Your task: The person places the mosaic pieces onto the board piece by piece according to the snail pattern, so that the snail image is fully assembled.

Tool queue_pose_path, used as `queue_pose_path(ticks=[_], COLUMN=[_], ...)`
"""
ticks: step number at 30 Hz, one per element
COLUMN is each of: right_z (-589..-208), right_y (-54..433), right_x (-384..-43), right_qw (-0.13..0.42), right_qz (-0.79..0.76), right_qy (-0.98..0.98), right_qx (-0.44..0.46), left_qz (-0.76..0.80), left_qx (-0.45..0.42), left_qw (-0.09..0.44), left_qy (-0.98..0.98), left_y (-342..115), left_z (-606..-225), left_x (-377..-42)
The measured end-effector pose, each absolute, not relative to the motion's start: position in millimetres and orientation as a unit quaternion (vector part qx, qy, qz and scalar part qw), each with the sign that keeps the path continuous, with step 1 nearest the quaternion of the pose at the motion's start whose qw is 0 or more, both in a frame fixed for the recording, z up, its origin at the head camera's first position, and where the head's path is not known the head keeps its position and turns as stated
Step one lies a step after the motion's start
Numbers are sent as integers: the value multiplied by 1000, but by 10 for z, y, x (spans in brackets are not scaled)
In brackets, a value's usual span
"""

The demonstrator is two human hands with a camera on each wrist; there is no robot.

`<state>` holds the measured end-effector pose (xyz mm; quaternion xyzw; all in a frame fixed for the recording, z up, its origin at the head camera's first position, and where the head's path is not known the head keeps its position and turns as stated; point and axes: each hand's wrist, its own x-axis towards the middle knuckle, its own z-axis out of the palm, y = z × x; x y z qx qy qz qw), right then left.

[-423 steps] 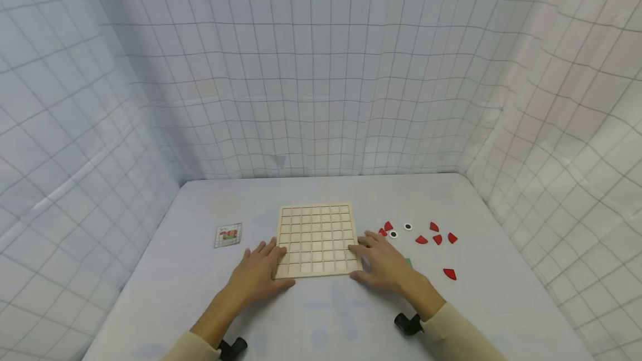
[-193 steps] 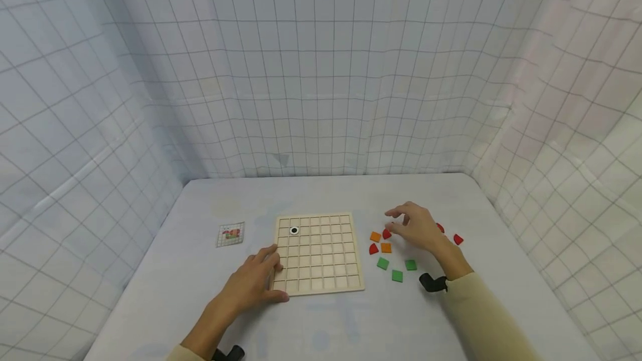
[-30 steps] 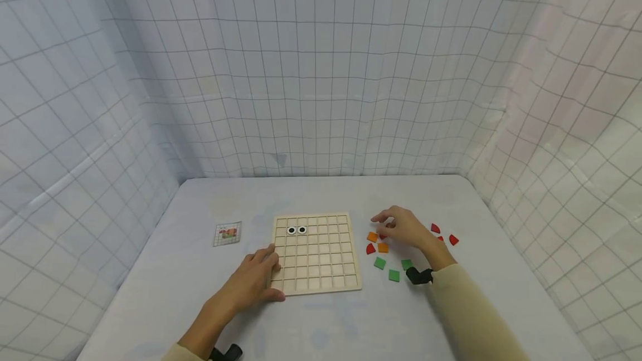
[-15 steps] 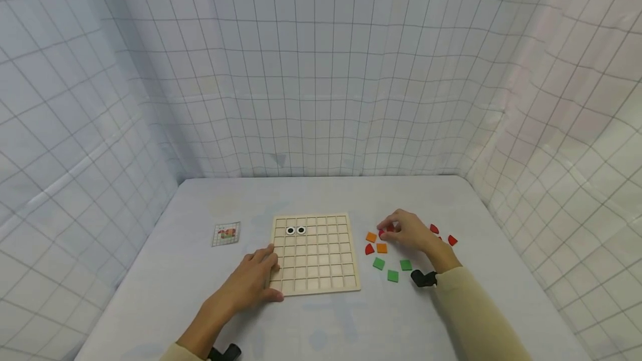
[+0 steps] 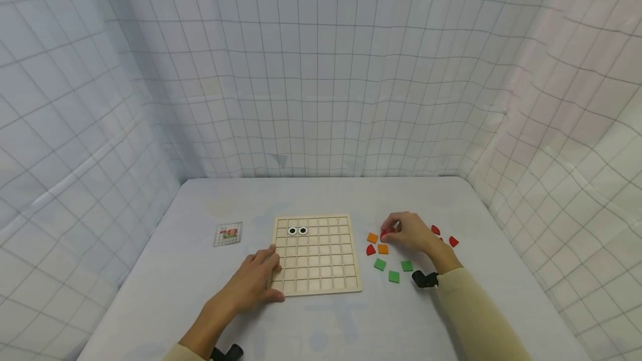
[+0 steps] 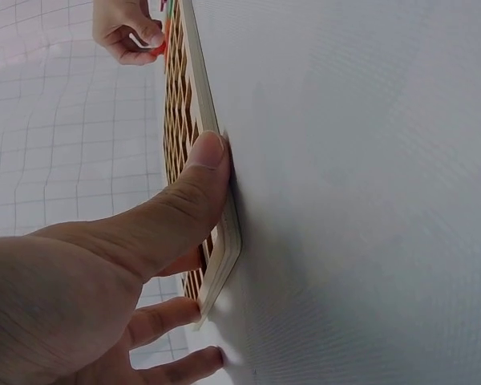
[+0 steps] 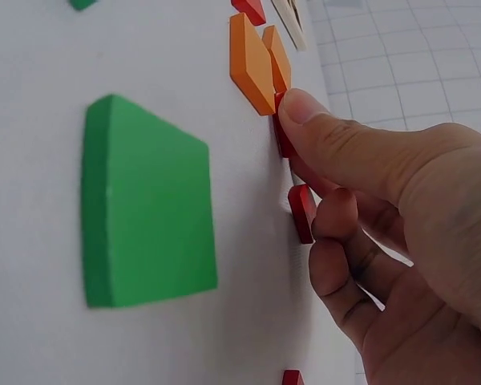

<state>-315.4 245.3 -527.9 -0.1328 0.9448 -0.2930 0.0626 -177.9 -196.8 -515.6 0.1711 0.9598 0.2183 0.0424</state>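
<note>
We're over a pale bench (image 5: 321,325), grid-lined white sheeting (image 5: 321,71) rising round three sides. The left hand (image 5: 252,278), fingers apart, rests at the near-left corner of the wooden board (image 5: 318,261). Right of it, the right hand (image 5: 410,233) pinches a red piece (image 7: 284,138), partly thumb-covered; we can't tell if it's lifted. The card (image 5: 228,234) is too small to read.

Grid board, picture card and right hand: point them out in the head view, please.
Grid board (image 5: 316,261): head view, bare cells near its middle.
Picture card (image 5: 229,233): head view, coloured drawing on its face.
Right hand (image 5: 409,231): head view, back of the hand.
</note>
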Motion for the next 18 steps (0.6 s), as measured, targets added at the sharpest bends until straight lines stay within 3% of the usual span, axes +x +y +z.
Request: queue_pose_path(ticks=[18], right_z=[-5255], right_y=[2482], right_x=[-3169], right_qw=[58], right_qz=[-317], right_qy=[935], right_qx=[-149], left_qz=[220], left_qx=[156], left_qw=[61], left_qy=[961], left_y=[-1940], left_z=[-5094], left_x=[-1792])
